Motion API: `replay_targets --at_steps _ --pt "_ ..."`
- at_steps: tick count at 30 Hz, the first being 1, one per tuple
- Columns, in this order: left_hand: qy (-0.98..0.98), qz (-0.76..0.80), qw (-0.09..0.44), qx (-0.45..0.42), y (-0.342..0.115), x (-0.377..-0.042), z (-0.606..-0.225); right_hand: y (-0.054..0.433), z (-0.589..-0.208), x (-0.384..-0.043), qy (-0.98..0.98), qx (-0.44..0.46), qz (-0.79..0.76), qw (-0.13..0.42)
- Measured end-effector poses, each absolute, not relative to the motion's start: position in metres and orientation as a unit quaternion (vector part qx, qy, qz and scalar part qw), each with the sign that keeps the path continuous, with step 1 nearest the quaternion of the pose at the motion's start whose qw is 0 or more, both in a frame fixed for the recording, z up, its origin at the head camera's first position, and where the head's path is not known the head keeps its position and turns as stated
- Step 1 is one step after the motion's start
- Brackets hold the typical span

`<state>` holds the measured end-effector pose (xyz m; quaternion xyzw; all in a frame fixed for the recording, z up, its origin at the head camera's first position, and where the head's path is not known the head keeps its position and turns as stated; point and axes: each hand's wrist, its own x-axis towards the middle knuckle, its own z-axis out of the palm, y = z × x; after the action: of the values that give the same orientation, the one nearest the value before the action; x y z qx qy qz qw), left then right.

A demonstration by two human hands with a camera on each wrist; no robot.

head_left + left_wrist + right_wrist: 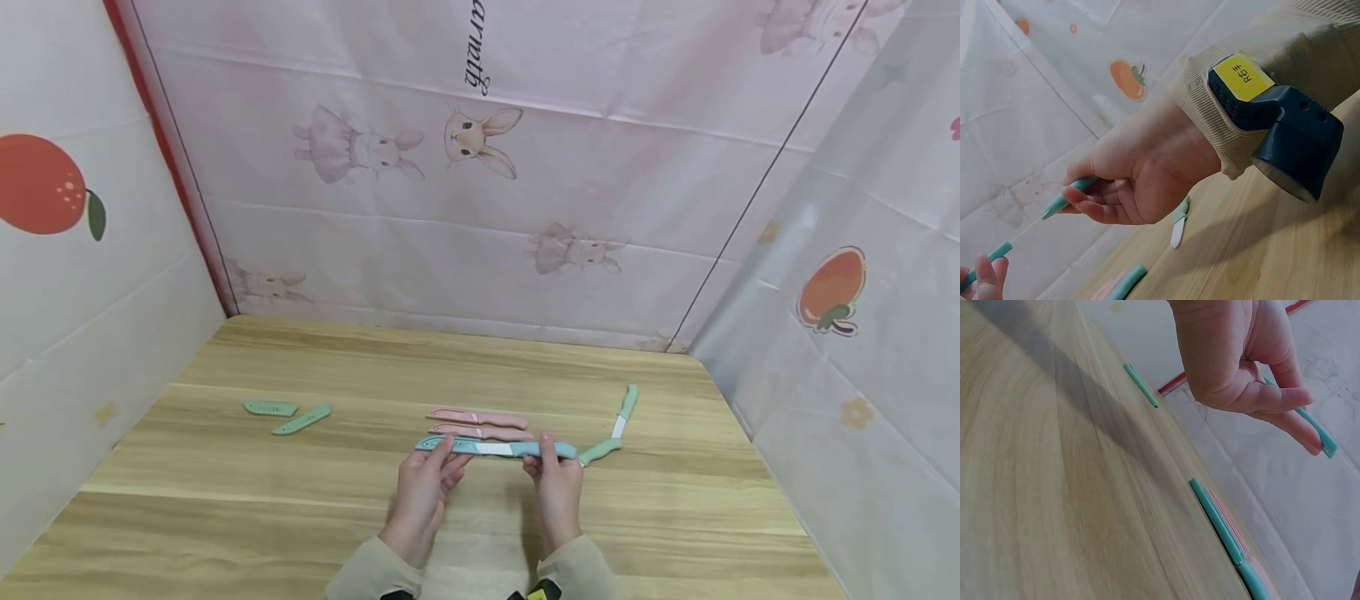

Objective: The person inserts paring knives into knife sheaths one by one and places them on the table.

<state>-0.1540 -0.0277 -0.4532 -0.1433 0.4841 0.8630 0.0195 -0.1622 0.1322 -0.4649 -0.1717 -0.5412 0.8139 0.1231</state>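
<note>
My left hand (418,493) pinches a blue knife sheath (467,447) between thumb and fingers. In my right hand (559,493) is the blue handle (525,449) of a paring knife. A stretch of its white blade (493,448) shows between handle and sheath, the two lined up end to end. The left wrist view shows the blade edge-on, its front end at the mouth of the sheath. Both hands are raised above the wooden table. Under them lies another blue sheathed knife (1217,515), mostly hidden behind the held one in the head view.
Two pink sheathed knives (498,420) lie just beyond the hands. Two green sheaths (270,408) are at the left of the table (225,533). On the right lie two green-handled knives (630,402), one showing its white blade. Printed cloth walls (420,258) enclose the table.
</note>
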Motion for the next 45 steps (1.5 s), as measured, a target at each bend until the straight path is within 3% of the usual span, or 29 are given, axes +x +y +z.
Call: replay_targets --at_steps 45 --pt "0.486 0.86 0.02 -0.154 -0.022 -0.152 -0.456 0.12 -0.469 -0.161 -0.551 -0.162 0.807 0.14"
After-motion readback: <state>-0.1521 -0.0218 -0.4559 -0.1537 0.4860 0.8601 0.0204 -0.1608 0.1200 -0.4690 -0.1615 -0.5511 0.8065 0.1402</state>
